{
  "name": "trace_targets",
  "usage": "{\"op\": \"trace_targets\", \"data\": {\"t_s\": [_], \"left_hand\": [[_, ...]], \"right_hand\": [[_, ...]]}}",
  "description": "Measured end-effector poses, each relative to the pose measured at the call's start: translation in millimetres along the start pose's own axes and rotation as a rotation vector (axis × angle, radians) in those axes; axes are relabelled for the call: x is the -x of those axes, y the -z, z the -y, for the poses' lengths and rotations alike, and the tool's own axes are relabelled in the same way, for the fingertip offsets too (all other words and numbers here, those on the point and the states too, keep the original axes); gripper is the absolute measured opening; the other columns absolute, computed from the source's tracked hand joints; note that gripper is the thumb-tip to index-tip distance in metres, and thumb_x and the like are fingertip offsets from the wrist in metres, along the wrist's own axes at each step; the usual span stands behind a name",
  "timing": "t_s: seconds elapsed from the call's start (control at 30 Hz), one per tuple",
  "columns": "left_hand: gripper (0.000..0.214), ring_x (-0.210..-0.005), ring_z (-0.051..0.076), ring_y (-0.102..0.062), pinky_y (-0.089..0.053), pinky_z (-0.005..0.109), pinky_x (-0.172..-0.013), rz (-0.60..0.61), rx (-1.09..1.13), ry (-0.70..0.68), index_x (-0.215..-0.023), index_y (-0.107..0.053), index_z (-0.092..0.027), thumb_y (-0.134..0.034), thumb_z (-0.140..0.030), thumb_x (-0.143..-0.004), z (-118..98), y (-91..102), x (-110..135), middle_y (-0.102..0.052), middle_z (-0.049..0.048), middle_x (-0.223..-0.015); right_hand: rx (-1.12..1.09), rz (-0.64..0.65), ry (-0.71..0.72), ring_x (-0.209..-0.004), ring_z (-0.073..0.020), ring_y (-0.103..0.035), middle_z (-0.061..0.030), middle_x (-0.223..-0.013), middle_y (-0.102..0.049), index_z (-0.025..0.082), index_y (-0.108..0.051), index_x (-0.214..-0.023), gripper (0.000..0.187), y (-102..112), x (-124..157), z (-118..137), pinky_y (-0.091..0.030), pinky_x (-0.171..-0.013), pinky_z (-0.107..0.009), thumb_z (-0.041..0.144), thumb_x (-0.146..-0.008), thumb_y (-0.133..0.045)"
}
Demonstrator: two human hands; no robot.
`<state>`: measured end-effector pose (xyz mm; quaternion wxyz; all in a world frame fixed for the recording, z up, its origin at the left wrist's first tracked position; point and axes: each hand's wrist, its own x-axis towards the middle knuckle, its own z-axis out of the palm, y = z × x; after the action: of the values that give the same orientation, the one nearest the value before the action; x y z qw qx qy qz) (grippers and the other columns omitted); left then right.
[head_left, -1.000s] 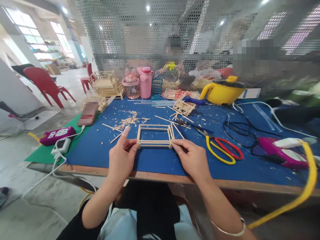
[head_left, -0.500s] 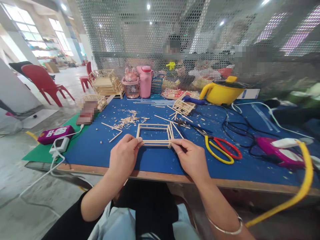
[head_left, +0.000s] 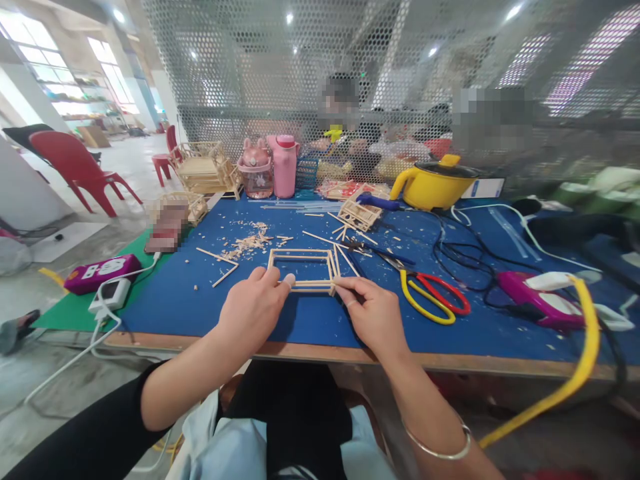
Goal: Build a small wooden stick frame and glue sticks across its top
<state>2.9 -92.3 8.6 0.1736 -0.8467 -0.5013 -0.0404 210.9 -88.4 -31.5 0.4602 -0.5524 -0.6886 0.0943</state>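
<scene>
A small box-shaped frame of thin wooden sticks (head_left: 311, 285) is held just above the blue table mat, its long side towards me. My left hand (head_left: 255, 303) pinches its near left corner, thumb along the front sticks. At the near right corner, the thumb and fingers of my right hand (head_left: 371, 313) grip the frame. Beyond it lie loose sticks (head_left: 320, 238) and dark-handled pliers (head_left: 355, 247). Scissors with red and yellow handles (head_left: 429, 300) rest to the right of my right hand. Two joined sticks (head_left: 225, 261) lie beyond my left hand.
Wood scraps (head_left: 250, 241) litter the mat (head_left: 170, 300). A blue glue gun (head_left: 377, 201) lies by another stick piece (head_left: 360, 215). Behind stand a pink flask (head_left: 285, 167), a yellow pot (head_left: 435, 187) and a perforated screen (head_left: 280, 80), with people beyond. Cables and a purple power strip (head_left: 540, 300) lie right.
My left hand has shifted its hold, its thumb now further right along the front sticks. The right hand keeps its grip. The whole view has shifted slightly.
</scene>
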Motion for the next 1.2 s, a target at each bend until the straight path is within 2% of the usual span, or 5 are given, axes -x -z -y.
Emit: {"op": "trace_targets", "data": {"t_s": [0.2, 0.4, 0.97, 1.07, 1.2], "left_hand": [[0.029, -0.102, 0.025, -0.054, -0.05, 0.033, -0.082, -0.023, 0.024, -0.071, -0.11, -0.062, -0.006, -0.044, -0.006, -0.088, -11, -8.4, -7, -0.061, 0.014, -0.105], [0.053, -0.095, 0.023, -0.056, -0.049, 0.035, -0.083, -0.143, 0.101, 0.002, -0.141, -0.033, -0.008, -0.04, -0.006, -0.089, -24, -16.5, -3, -0.062, 0.0124, -0.105], [0.033, -0.091, 0.023, -0.055, -0.049, 0.035, -0.081, -0.23, 0.174, 0.019, -0.12, -0.058, -0.01, -0.047, -0.013, -0.09, -34, -28.3, -16, -0.065, 0.0094, -0.099], [0.033, -0.09, 0.022, -0.056, -0.05, 0.034, -0.079, -0.254, 0.171, 0.024, -0.119, -0.059, -0.011, -0.048, -0.011, -0.088, -36, -29.7, -16, -0.065, 0.0087, -0.097], [0.035, -0.092, 0.022, -0.057, -0.05, 0.035, -0.081, -0.277, 0.159, 0.03, -0.118, -0.059, -0.012, -0.046, -0.007, -0.086, -37, -31.1, -16, -0.065, 0.0087, -0.098]], "right_hand": [[-0.008, -0.003, -0.007, -0.084, -0.0197, -0.069, -0.0032, -0.09, -0.075, 0.022, -0.075, -0.089, 0.017, 0, 0, 1, -0.053, -0.08, -0.032, 0.023, -0.083, -0.058], [-0.024, 0.008, -0.004, -0.084, -0.0187, -0.068, -0.0025, -0.09, -0.075, 0.023, -0.074, -0.09, 0.017, 0, 1, 2, -0.052, -0.08, -0.03, 0.022, -0.084, -0.058], [-0.079, 0.048, -0.071, -0.084, -0.0196, -0.069, -0.0053, -0.093, -0.074, 0.021, -0.07, -0.101, 0.022, 11, 1, 4, -0.054, -0.078, -0.032, 0.029, -0.084, -0.059], [-0.09, -0.017, -0.05, -0.083, -0.0199, -0.069, -0.0083, -0.099, -0.072, 0.018, -0.059, -0.122, 0.043, 33, -30, -3, -0.055, -0.074, -0.031, 0.037, -0.083, -0.059], [0.285, -0.137, 0.014, -0.084, -0.0229, -0.067, -0.0102, -0.093, -0.072, 0.017, -0.068, -0.103, 0.026, 59, -116, -33, -0.052, -0.081, -0.037, 0.029, -0.085, -0.053]]}}
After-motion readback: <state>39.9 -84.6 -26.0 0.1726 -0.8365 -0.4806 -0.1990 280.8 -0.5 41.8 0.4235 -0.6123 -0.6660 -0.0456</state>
